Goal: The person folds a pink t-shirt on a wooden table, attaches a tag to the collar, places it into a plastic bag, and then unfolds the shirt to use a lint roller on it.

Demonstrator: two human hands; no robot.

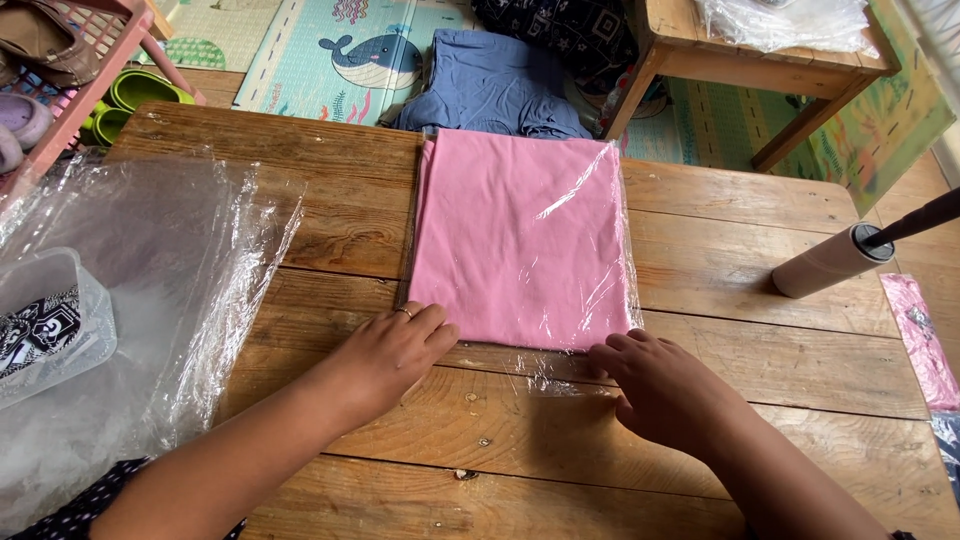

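Note:
A folded pink garment (515,235) lies inside a clear plastic bag (545,372) on the wooden table (340,200). My left hand (393,352) rests flat at the bag's near left corner, fingers on the pink cloth, a ring on one finger. At the near right corner my right hand (665,385) presses on the bag's open flap, fingers spread against the plastic. Neither hand grips anything.
A stack of clear plastic bags (160,290) covers the table's left side, with a clear plastic box (45,320) on it. A cardboard roller (830,262) lies at the right. Blue clothes (490,85) hang past the far edge. A wooden bench (760,55) stands beyond.

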